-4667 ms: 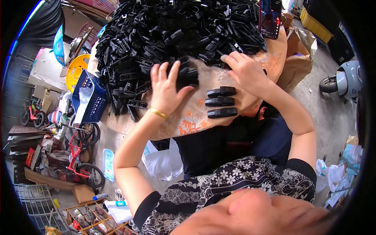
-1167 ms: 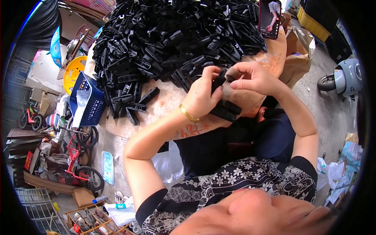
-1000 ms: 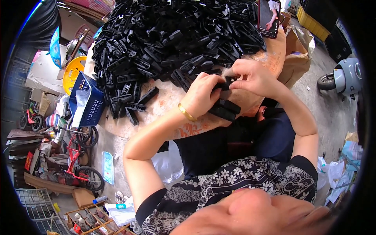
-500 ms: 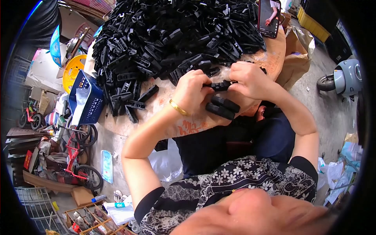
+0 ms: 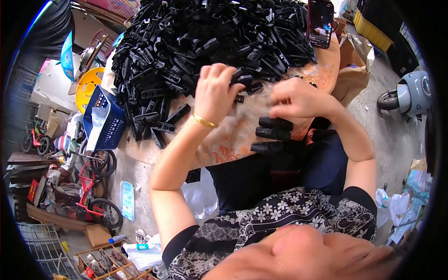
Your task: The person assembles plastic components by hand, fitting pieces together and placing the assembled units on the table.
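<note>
At the near edge of a big heap of black plastic parts [image 5: 186,51], my left hand [image 5: 214,91] has its thumb and fingers closed about one black part [image 5: 240,76]. To the right, my right hand [image 5: 298,98] hovers over the table with curled fingers smeared by motion; whether they hold anything is unclear. Below it, near the table's front edge, three elongated black pieces lie roughly side by side: a far one [image 5: 276,122], a middle one [image 5: 272,134] and a near one [image 5: 267,148]. A loose black part [image 5: 254,87] rests between my hands.
The round, worn table [image 5: 329,70] carries the heap and a propped phone [image 5: 320,23] at its far right. A blue plastic basket [image 5: 108,121] stands at the left, near a red bicycle [image 5: 86,186]. A paper bag [image 5: 354,60] and a scooter [image 5: 413,95] are to the right.
My hands have moved apart from the black part they held together. My left hand went up and left to the heap. Three pieces now lie near the edge where two lay.
</note>
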{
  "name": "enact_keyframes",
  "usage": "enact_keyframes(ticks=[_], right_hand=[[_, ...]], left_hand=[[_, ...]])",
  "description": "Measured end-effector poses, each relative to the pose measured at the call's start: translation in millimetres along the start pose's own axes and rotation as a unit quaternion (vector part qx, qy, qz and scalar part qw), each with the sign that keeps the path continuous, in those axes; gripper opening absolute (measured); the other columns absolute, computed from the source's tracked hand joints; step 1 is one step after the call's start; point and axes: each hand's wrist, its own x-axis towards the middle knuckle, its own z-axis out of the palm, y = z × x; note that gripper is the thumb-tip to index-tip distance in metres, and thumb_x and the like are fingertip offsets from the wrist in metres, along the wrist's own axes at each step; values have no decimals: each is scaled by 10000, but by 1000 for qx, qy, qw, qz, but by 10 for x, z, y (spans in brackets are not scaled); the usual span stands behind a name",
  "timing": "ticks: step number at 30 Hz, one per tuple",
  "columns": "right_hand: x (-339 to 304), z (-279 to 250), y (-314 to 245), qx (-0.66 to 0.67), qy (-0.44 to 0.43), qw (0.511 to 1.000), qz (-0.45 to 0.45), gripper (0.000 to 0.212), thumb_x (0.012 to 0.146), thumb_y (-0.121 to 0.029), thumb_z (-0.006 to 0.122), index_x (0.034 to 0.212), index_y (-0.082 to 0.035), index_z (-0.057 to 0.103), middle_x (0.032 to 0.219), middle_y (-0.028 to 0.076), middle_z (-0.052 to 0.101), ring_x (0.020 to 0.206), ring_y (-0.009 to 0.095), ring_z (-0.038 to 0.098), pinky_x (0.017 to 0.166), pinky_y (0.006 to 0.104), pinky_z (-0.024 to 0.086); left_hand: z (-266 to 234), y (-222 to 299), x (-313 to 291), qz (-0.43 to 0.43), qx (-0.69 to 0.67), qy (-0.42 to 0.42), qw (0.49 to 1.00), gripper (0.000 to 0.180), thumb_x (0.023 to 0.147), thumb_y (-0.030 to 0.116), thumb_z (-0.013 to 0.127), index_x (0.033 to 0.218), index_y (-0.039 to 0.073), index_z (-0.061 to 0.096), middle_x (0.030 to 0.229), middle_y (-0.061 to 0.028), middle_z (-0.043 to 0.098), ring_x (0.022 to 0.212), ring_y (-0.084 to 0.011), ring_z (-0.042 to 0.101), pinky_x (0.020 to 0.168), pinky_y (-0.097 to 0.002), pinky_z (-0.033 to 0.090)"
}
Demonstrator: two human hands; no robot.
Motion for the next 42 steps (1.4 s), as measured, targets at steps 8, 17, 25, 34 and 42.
enact_keyframes(ticks=[8, 17, 25, 34, 42], right_hand=[[355, 375, 245, -229, 204, 949, -78, 288, 727, -133, 691, 991, -46, 616, 878, 95, 582, 860, 269, 546, 756, 350, 486], [96, 193, 181, -153, 169, 973, -28, 183, 791, -173, 640, 917, -48, 597, 851, 126, 601, 839, 313, 579, 730, 397, 478], [-27, 105, 228, -65, 109, 990, 69, 198, 785, -173, 657, 926, -44, 605, 862, 139, 618, 814, 331, 603, 693, 409, 478], [-46, 82, 270, -92, 193, 977, 4, 224, 704, -132, 720, 878, -23, 631, 845, 109, 580, 812, 303, 583, 689, 386, 470], [-19, 120, 139, -129, 144, 981, -10, 183, 709, -172, 697, 823, -41, 641, 842, 107, 580, 806, 303, 589, 675, 383, 480]], left_hand=[[59, -196, -1, -60, 32, -78, 995, 327, 730, 130, 727, 1018, 26, 613, 957, -131, 611, 930, -312, 556, 827, -370, 461], [-81, -117, 34, -34, -28, 61, 997, 279, 726, 98, 740, 970, 17, 633, 868, -128, 627, 797, -285, 616, 720, -349, 503], [82, 222, -216, 9, -154, -120, 981, 199, 780, 117, 693, 953, 23, 665, 875, -123, 584, 790, -311, 570, 717, -344, 485], [-31, 122, -189, 18, -61, -147, 987, 230, 670, 174, 759, 819, 34, 653, 825, -81, 616, 861, -292, 534, 805, -363, 447], [-2, 198, -180, -10, -109, -163, 981, 275, 693, 126, 746, 942, 53, 654, 789, -72, 631, 821, -274, 541, 749, -353, 454]])
